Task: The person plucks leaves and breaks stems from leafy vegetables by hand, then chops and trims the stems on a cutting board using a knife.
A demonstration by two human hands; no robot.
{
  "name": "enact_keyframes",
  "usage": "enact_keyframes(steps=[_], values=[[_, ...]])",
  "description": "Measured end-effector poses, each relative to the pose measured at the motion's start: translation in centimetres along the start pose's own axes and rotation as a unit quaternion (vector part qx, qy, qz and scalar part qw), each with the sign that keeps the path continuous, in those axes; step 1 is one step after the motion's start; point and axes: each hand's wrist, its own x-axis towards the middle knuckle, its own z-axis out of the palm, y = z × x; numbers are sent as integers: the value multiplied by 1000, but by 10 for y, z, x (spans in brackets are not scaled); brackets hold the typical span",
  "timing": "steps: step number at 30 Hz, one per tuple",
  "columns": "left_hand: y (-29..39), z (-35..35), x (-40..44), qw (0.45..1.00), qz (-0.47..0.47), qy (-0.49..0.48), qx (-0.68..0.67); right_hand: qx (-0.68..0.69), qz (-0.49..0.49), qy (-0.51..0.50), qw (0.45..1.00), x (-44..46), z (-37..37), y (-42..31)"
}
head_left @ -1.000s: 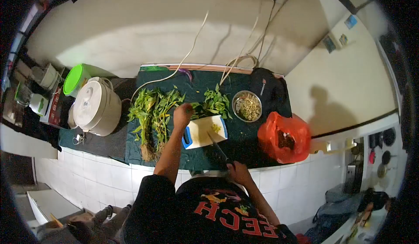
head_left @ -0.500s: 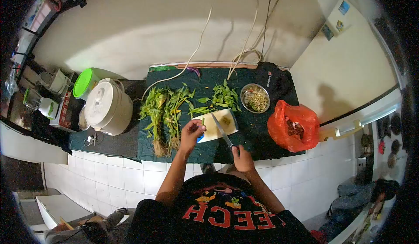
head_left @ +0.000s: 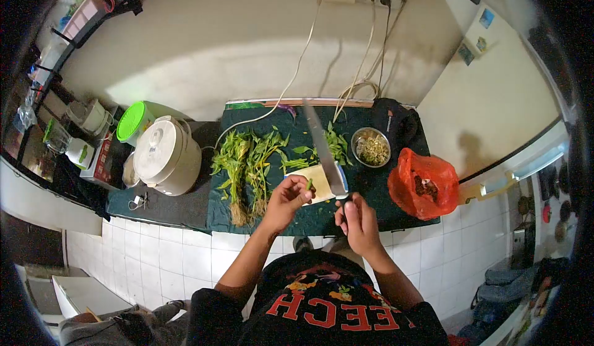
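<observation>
Raised since the earlier frame, the knife (head_left: 326, 151) crosses above the cutting board (head_left: 318, 179), its handle gripped by the right hand (head_left: 360, 223); the left hand (head_left: 288, 205) pinches a green stem piece (head_left: 309, 185) by the board's left end; leafy bunches (head_left: 238, 166) lie left of it.

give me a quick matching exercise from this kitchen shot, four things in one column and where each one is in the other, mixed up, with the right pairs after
Things
1. knife
2. short green piece
3. metal bowl
4. white rice cooker

Places
A. next to the red bag
B. in the right hand
C. beside the green-lidded tub
D. in the fingers of the left hand

Right pairs: 1-B, 2-D, 3-A, 4-C
</observation>
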Motion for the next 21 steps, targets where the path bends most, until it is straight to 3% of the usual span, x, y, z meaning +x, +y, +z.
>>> enact_keyframes(steps=[4, 7, 12, 14, 21], values=[[0, 9, -5, 999, 47, -12, 0, -46, 19, 14, 999, -5, 11, -28], [4, 22, -13, 997, 32, 29, -68, 35, 48, 10, 998, -8, 14, -33], [8, 37, -21, 993, 20, 8, -119, 135, 76, -58, 986, -7, 11, -28], [11, 39, -23, 984, 17, -8, -177, 143, 77, -70, 984, -8, 10, -24], [6, 35, -21, 982, 21, -19, -187, 143, 71, -89, 983, -10, 15, -34]])
